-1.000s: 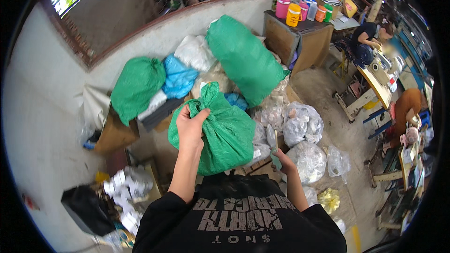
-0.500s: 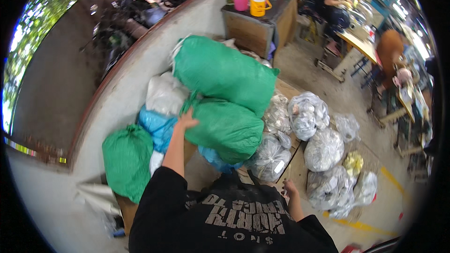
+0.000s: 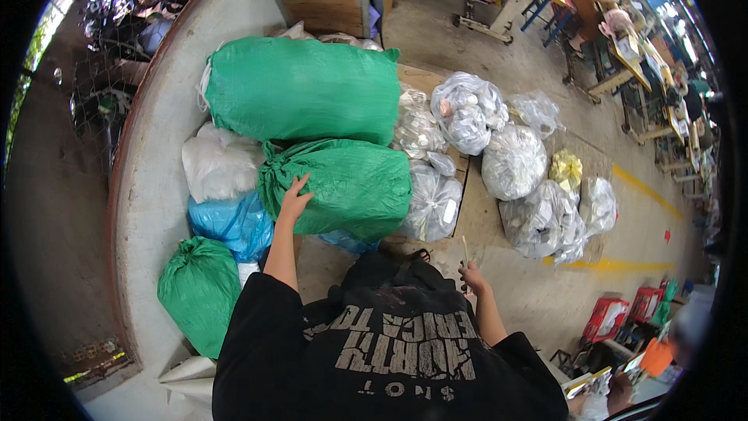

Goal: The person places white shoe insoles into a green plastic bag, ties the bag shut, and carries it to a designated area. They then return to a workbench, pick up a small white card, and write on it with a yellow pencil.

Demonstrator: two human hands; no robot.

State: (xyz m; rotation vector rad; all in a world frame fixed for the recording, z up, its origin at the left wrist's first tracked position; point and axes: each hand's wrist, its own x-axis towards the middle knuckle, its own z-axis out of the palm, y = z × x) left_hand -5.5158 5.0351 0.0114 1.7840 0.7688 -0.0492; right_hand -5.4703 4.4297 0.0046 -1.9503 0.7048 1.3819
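My left hand [image 3: 294, 199] lies with fingers spread on the tied end of a green woven sack [image 3: 343, 187]. Behind that sack is a larger green sack [image 3: 304, 90], lying on its side. My right hand [image 3: 473, 277] is closed around a thin, light-coloured stick-like thing [image 3: 465, 248], too small to name surely; a dark part shows by the fingers. Clear plastic bags with pale contents [image 3: 433, 201] lean against the right end of the nearer sack. At its left sit a blue bag [image 3: 232, 224] and a white bag [image 3: 220, 164].
Another green sack [image 3: 201, 295] stands by the low wall [image 3: 140, 210] at left. More clear bags [image 3: 514, 162] and a yellow bag [image 3: 566, 169] lie on cardboard at right. A wooden cabinet [image 3: 319, 6] stands behind. People work at tables far right; red crates [image 3: 605, 320] stand lower right.
My view has swung to the right and down, bringing red crates into sight. My left hand has shifted from the sack's tied corner further onto it. My right hand has risen slightly, showing the thin stick-like thing.
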